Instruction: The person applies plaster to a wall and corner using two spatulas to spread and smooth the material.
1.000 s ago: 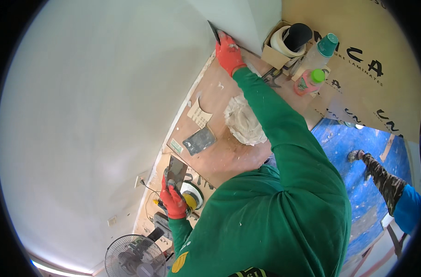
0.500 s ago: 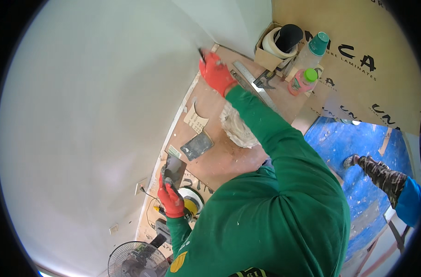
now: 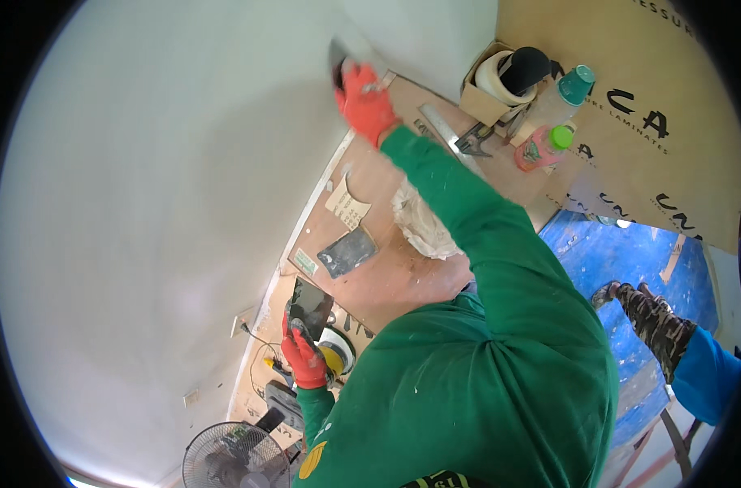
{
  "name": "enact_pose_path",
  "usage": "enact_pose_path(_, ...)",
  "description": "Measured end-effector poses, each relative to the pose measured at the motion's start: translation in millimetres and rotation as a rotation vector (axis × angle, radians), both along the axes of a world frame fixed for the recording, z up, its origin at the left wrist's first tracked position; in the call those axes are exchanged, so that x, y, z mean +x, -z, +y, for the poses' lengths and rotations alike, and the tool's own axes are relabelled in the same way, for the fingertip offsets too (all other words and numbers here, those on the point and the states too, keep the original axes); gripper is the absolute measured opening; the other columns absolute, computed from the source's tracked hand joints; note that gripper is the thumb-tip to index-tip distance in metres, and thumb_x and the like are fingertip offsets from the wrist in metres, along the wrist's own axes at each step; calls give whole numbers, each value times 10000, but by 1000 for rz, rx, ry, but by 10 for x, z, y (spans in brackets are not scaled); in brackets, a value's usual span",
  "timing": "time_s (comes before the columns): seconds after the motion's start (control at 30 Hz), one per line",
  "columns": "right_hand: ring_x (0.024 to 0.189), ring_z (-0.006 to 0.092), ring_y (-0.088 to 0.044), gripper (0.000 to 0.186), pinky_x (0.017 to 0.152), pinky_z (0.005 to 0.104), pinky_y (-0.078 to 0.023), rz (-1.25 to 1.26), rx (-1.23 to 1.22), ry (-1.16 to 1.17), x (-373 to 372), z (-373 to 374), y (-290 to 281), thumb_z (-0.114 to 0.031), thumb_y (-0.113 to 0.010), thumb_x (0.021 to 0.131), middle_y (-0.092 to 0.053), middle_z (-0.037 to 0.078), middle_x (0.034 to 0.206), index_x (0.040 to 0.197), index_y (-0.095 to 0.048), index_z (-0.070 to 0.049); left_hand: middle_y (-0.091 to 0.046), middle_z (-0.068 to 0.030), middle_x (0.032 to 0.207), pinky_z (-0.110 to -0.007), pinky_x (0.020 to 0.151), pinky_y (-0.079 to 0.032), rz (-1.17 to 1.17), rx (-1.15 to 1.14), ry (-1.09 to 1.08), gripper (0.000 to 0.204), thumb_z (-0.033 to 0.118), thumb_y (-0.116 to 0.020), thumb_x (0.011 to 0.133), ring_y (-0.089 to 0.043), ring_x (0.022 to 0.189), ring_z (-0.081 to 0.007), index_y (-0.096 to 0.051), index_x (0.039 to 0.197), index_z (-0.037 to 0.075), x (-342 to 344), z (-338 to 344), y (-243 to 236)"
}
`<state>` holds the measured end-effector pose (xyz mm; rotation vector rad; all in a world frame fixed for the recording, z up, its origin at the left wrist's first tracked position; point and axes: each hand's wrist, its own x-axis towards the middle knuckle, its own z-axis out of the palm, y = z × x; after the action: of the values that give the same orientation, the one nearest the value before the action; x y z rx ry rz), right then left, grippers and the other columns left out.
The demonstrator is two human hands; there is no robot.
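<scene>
The right hand [image 3: 367, 104], red-gloved, has its grip closed on a blurred dark blade [image 3: 337, 57] at the white wall [image 3: 159, 203]; blade-to-wall contact cannot be confirmed. The left hand [image 3: 305, 358], also red-gloved, has its grip pinching a dark rectangular plate [image 3: 312, 306] beside the tabletop [image 3: 374, 179], where a dark flat block [image 3: 347, 252] lies between the hands.
</scene>
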<state>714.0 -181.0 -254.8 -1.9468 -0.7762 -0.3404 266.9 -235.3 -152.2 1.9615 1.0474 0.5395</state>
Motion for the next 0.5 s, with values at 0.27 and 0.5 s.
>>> enact_pose_path(0.27,1044,361,-574,395,834,454,-513,57,-12,100,330,-278,148,-210,-615,856,-578,173,1117,1204,-503,-59,-579,-193,1289,-342,1026,-389,-30,104,5,444,178,-382,1007,-551,1189,-268,-445,1364,-79,177,115,-166)
enact_pose_path(0.5,1004,364,-584,372,769,461,-524,-80,15,122,613,-54,238,-215,-616,859,-583,166,1054,1188,-514,-76,-558,-168,1310,-326,1035,-371,12,99,12,415,185,-368,1040,-518,1210,-224,-453,1369,-54,-2,-35,-29)
